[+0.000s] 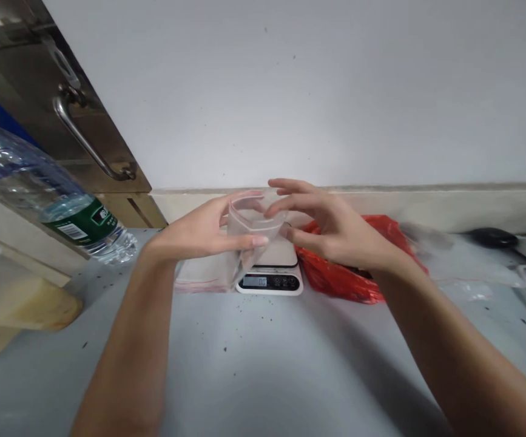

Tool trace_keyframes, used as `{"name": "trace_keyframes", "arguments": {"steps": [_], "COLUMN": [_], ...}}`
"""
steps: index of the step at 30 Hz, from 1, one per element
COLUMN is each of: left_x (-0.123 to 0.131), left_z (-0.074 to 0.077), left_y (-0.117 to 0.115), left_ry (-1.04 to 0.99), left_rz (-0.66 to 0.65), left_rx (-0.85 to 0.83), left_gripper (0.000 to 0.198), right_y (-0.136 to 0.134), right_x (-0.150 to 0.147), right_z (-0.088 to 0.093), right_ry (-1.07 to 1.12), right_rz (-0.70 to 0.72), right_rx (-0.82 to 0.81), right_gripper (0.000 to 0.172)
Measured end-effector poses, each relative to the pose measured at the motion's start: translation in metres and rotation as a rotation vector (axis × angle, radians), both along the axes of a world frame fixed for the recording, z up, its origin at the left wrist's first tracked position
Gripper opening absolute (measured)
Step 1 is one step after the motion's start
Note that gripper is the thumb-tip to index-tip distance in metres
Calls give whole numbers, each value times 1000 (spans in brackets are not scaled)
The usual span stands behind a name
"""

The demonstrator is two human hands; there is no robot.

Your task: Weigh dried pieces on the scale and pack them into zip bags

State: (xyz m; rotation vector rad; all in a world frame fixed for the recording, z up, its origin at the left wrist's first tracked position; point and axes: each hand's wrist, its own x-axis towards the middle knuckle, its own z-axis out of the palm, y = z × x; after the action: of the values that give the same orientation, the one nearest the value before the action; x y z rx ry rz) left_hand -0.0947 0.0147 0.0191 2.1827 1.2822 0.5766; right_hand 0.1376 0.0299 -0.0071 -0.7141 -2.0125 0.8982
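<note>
Clear plastic bag [250, 235] is hanging mouth-up between my hands in the head view, over the scale [270, 276] near the far edge of the table [263, 364]. My left hand [201, 232] is gripping its left side; my right hand [330, 233] is pinching the rim from the right.

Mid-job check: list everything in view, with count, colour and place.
clear bag: one, transparent, held in both hands
scale: one, white, centre of counter, display reads 0.0
red bag: one, red, right of scale
flat zip bag: at least one, clear with red strip, left of scale
water bottle: one, clear with green label, far left
door handle: one, metal, upper left
counter: one, grey, speckled
left hand: one, bare, gripping bag's side
right hand: one, bare, fingers at bag's rim
</note>
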Motion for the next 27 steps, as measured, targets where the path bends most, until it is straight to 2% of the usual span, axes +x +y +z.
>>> {"name": "trace_keyframes", "arguments": {"steps": [2, 5, 8, 13, 16, 19, 22, 27], "left_x": [0, 1, 1, 6, 11, 13, 15, 26], "left_z": [3, 6, 7, 8, 9, 11, 12, 14], "left_y": [-2, -4, -4, -4, -5, -7, -10, -13], "left_ry": [-98, -205, -258, -258, -281, -316, -336, -278], "left_rz": [-38, -22, 49, 46, 114, 188, 209, 136], "left_rx": [23, 57, 117, 152, 208, 232, 229, 276], "left_gripper": [75, 70, 62, 31, 18, 16, 15, 14], "right_y": [-3, -3, -2, -2, -3, -4, -4, -12], "right_x": [3, 6, 8, 11, 17, 25, 30, 28], "right_z": [4, 8, 10, 16, 22, 27, 30, 35], "right_ry": [18, 96, 95, 81, 1, -43, -32, -156], "right_rz": [52, 50, -38, -129, -142, -173, -172, -209], "right_rx": [7, 17, 78, 84, 29, 20, 42, 82], "right_gripper": [4, 12, 22, 31, 32, 31, 25, 19]}}
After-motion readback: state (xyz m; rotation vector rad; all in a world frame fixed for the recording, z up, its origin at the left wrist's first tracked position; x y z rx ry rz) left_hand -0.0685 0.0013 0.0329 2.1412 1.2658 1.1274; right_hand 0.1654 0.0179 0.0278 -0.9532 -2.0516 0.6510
